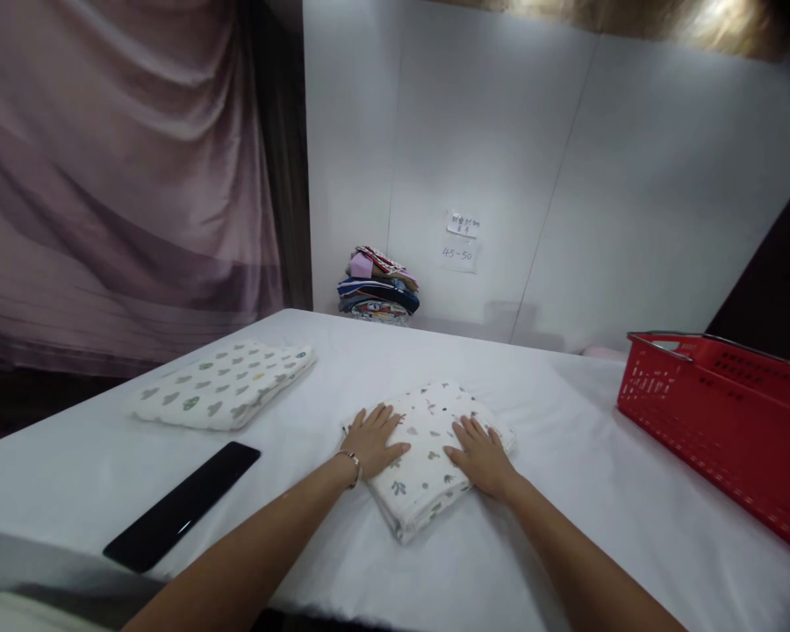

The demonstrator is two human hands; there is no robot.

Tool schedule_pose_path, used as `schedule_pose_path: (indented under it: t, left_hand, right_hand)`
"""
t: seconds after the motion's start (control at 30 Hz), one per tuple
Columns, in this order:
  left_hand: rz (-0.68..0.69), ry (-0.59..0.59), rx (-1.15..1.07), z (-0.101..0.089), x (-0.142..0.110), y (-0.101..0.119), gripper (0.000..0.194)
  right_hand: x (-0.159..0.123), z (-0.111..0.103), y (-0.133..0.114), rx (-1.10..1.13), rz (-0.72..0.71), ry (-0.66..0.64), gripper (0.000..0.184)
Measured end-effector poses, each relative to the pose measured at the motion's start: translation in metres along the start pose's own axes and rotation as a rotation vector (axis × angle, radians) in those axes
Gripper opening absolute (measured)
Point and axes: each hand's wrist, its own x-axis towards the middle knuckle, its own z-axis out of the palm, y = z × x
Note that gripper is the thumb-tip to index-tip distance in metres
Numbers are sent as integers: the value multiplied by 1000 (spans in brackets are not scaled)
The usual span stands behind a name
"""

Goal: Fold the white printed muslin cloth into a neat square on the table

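A folded white cloth point(427, 448) with small grey and green plant prints lies on the white-covered table in front of me. My left hand point(373, 441) rests flat on its left side, fingers spread, a bracelet round the wrist. On the right side of the same cloth, my right hand point(484, 456) lies palm down with its fingers apart. The cloth's near corner shows several stacked layers. Farther left, a second folded white cloth point(227, 382) with grey cloud-like prints lies apart from both hands.
A flat black slab point(183, 505) lies at the table's near left. On the right stands a red plastic basket point(724, 421) with metal handles. Behind the table's far edge is a stack of folded fabrics point(378, 290) by the white wall point(533, 158). A pink curtain point(118, 175) hangs at left.
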Motion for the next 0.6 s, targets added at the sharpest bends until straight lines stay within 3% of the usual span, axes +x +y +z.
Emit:
schedule_pose_path:
  t: [0.13, 0.3, 0.4, 0.6]
  left_hand:
    - [-59, -29, -22, -8, -3, 22, 72]
    - [134, -41, -41, -2, -21, 53, 70]
    - [142, -50, -42, 2, -27, 57, 68]
    - [136, -12, -87, 6, -29, 54, 66]
  right_hand:
    - [2, -3, -2, 5, 11, -31, 66]
    - [13, -13, 7, -17, 43, 5, 64]
    - [17, -8, 21, -59, 89, 45, 62]
    - [19, -1, 29, -14, 107, -3, 62]
